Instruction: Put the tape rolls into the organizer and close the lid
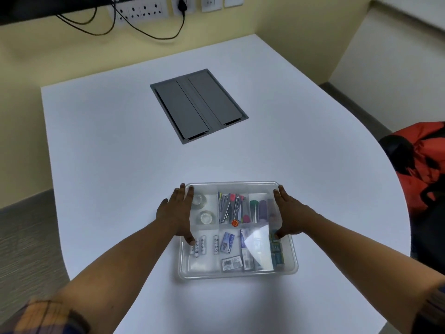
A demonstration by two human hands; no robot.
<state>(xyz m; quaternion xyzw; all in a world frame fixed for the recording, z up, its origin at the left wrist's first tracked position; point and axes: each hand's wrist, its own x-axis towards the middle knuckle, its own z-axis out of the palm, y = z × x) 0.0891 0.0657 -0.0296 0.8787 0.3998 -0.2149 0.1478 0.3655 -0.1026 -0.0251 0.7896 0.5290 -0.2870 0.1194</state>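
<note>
A clear plastic organizer sits on the white table near me, with its transparent lid lying on top. Two clear tape rolls lie in the far-left compartment, seen through the lid. My left hand lies flat along the lid's left edge, fingers spread, thumb on the lid. My right hand rests the same way on the right edge. Other compartments hold batteries, pins, small packets and coloured items.
A grey cable hatch is set into the table's middle. A red and black bag sits on a chair at the right. Wall sockets with black cables are at the back. The table's curved edge runs close on my right.
</note>
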